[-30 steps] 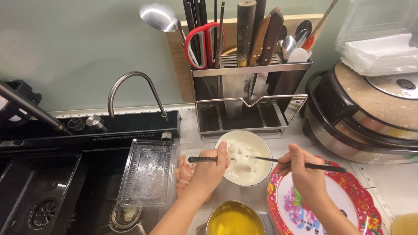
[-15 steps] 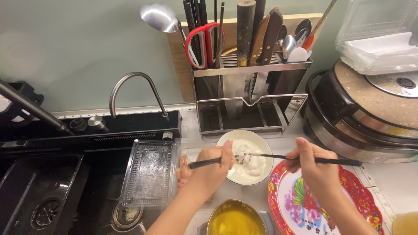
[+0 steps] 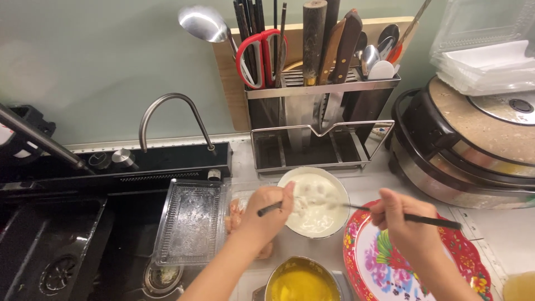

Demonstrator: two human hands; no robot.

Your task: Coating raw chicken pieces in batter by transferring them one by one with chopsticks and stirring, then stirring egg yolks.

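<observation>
While hands (image 3: 334,214) hold chopsticks (image 3: 412,218), white bowl (image 3: 315,202) between.

Left hand (image 3: 266,214), right hand (image 3: 405,223): both bare, no gloves, rings or watch; forearms uncovered, no sleeves in view.

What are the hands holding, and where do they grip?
Each holds one dark chopstick near its back end: left hand, right hand. Tips reach into the white bowl.

Bare counter runs behind the white bowl (image 3: 315,203); utensil rack (image 3: 320,120), cooker (image 3: 473,150) and floral plate (image 3: 368,262) hem it in.
</observation>
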